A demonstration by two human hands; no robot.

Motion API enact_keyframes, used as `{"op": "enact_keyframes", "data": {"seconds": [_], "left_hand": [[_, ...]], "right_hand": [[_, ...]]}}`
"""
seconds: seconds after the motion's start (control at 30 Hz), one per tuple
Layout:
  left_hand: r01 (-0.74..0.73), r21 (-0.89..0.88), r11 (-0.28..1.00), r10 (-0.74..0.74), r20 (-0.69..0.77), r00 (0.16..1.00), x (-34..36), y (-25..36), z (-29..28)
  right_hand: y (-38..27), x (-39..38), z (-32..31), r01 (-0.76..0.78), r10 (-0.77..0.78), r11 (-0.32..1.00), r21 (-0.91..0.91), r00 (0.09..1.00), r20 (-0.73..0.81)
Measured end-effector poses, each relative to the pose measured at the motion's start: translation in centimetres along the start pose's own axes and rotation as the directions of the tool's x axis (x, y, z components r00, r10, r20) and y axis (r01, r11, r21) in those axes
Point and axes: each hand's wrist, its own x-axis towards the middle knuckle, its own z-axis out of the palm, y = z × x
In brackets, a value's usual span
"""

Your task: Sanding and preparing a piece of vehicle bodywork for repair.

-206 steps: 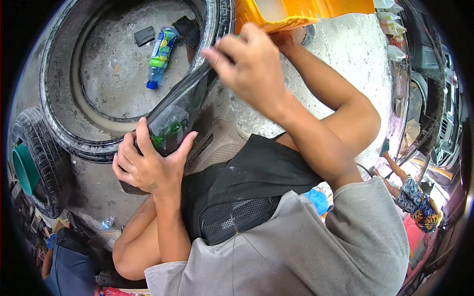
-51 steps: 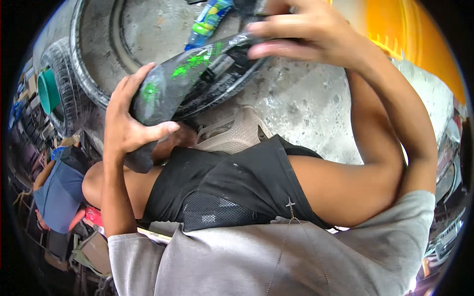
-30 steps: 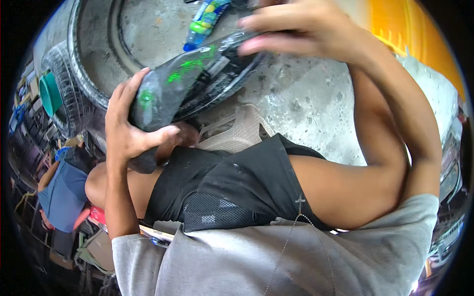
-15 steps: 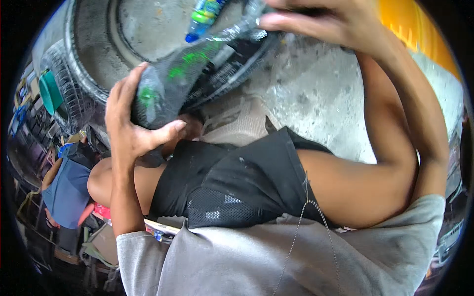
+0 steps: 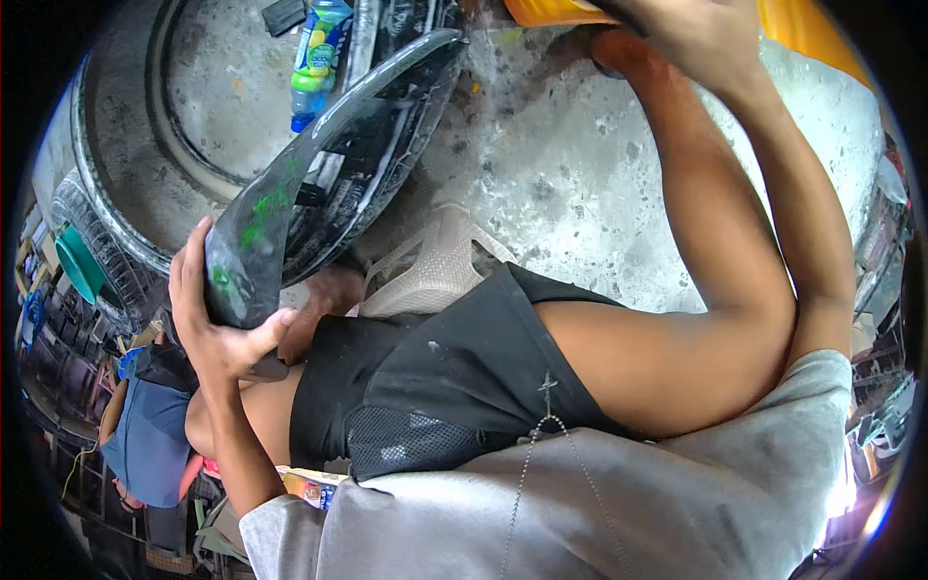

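My left hand grips the lower end of a flattened black rubber tube with green marks. The tube's narrow end curves up to the right, loose, over the sidewall of a large tyre lying on its side. My right hand is at the top edge, its fingers partly out of frame, closed around something dark that I cannot make out, near a yellow plastic container. Inside the tyre's ring lie a blue-capped plastic bottle and a dark patch.
A beige perforated plastic piece sits between my legs on the stained floor. Another tyre with a green basin is at left. Below it are a person in blue and clutter.
My right hand has left the tube and moved up and right toward the yellow container. The tube's far end now stands loose. My left hand still grips it, lower in the picture.
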Motion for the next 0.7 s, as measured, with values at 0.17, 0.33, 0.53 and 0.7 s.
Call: {"op": "enact_keyframes", "data": {"seconds": [0.17, 0.33, 0.53, 0.7], "left_hand": [[0.01, 0.057, 0.998, -0.006, -0.074, 0.997, -0.8, 0.8, 1.4], [0.023, 0.134, 0.991, -0.012, -0.086, 0.996, -1.2, 0.9, 0.7], [-0.029, 0.151, 0.988, 0.047, -0.115, 0.992, -0.9, 1.5, 1.2], [0.039, 0.03, 0.999, -0.038, -0.042, 0.998, -1.6, -0.2, 0.1]], "right_hand": [[0.8, 0.4, 4.5, 0.085, -0.051, 0.962, -0.261, 0.99, 0.133], [0.9, 1.7, 4.5, 0.156, -0.088, 0.948, -0.277, 0.966, 0.242], [1.8, 3.0, 5.8, 0.324, -0.27, 0.915, -0.241, 0.934, 0.233], [1.6, 2.0, 4.1, 0.202, -0.11, 0.95, -0.236, 0.929, 0.354]]}}
